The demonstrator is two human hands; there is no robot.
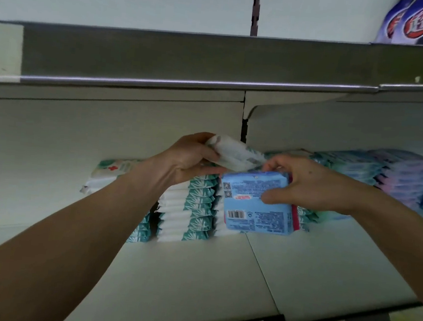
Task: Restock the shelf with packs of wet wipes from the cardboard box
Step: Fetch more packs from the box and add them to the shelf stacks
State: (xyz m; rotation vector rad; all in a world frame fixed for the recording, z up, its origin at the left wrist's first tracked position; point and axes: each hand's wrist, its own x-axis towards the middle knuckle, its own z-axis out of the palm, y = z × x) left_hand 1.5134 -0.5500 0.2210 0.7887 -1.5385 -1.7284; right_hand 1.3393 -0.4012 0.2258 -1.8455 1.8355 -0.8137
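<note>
My left hand [193,156] grips a white and teal pack of wet wipes [234,153], holding it tilted above a stack of the same white and teal packs [191,207] on the shelf [195,269]. My right hand [305,184] holds a light blue pack [255,202] upright in front of the stacks, its printed back and barcode facing me. The fingertips of my right hand also touch the end of the white pack. The cardboard box is out of view.
Another white pack with a red cross [113,168] lies on a stack at the left. Stacks of blue and pink packs [393,176] fill the shelf's right side. An upper shelf edge [186,84] runs overhead, with a purple bag [422,22] on it.
</note>
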